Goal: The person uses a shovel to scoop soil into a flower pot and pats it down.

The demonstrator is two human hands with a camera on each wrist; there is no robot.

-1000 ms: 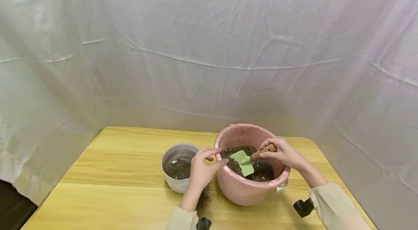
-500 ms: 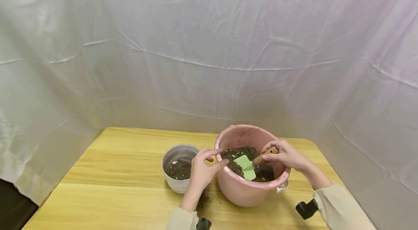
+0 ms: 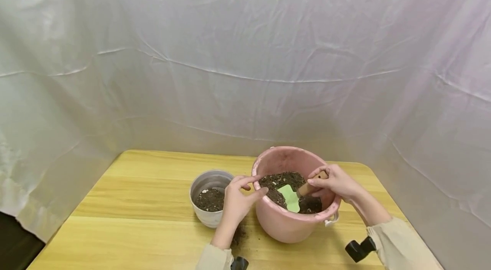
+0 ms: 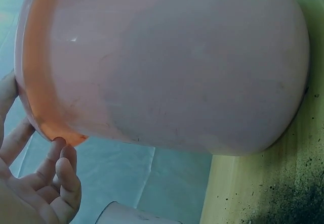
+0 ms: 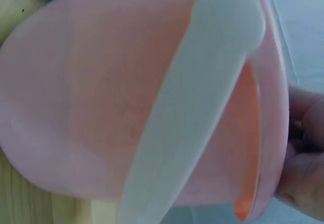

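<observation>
Fingers (image 3: 245,181) of the left hand (image 3: 238,202) curl on the rim of the pink bucket (image 3: 284,223), lower centre of the head view, steadying it; right hand (image 3: 333,181) clenches the wooden handle of the green trowel (image 3: 289,197), blade dipped into the soil (image 3: 278,178) inside the bucket; judged step: loading a scoop; next move calls for lifting level, clearing the rim toward the grey pot (image 3: 209,182) just left; wooden table (image 3: 145,185) and white cloth (image 3: 245,57) beyond.

No legible text, labels, brands, numbers or signs in any view. Pink bucket (image 3: 285,223), grey pot (image 3: 207,219), green trowel (image 3: 290,197), white backdrop sheet (image 3: 245,61) and wooden table (image 3: 134,219): all plain, unmarked surfaces.
</observation>
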